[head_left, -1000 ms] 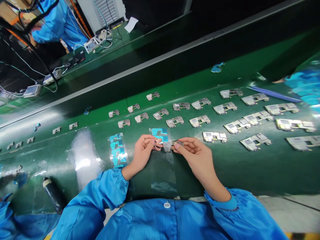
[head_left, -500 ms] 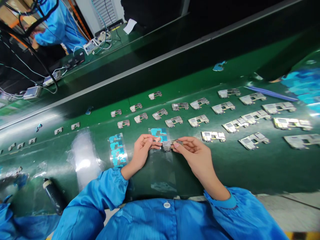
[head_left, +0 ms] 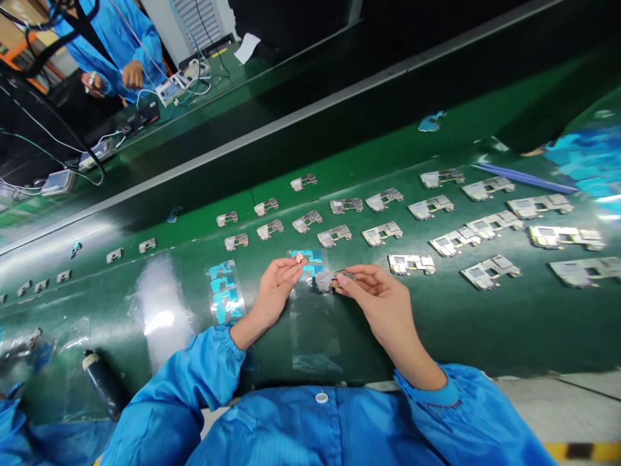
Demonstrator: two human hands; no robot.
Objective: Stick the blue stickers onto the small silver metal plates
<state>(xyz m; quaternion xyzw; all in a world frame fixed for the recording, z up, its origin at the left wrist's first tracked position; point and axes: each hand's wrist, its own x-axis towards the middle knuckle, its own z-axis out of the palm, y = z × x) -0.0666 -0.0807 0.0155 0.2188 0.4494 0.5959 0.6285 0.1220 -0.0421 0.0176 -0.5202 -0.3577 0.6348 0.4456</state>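
My right hand (head_left: 376, 294) pinches a circuit board (head_left: 324, 281) by its right end, and the board's silvery left part sticks out over the bench. Just to the left, my left hand (head_left: 274, 291) is closed, with a small copper-coloured piece (head_left: 299, 257) at its fingertips; its exact kind is too small to make out. Behind the fingers lies a clear sheet (head_left: 315, 330) with blue cut-out stickers (head_left: 315, 255) at its far end. A second sheet of blue stickers (head_left: 226, 291) rests left of my left hand.
Several circuit boards (head_left: 434, 207) lie in rows across the green bench (head_left: 388, 343). Clear plastic film (head_left: 165, 310) and a dark bottle-like tool (head_left: 104, 385) are at left. Purple tweezers-like strips (head_left: 526, 178) lie at right, near a co-worker's blue sleeve (head_left: 589, 162). Another person (head_left: 114, 45) works opposite.
My left hand has drawn slightly left and up from the board, bringing the copper-coloured piece clearly into view. My right hand holds the board in nearly the same place.
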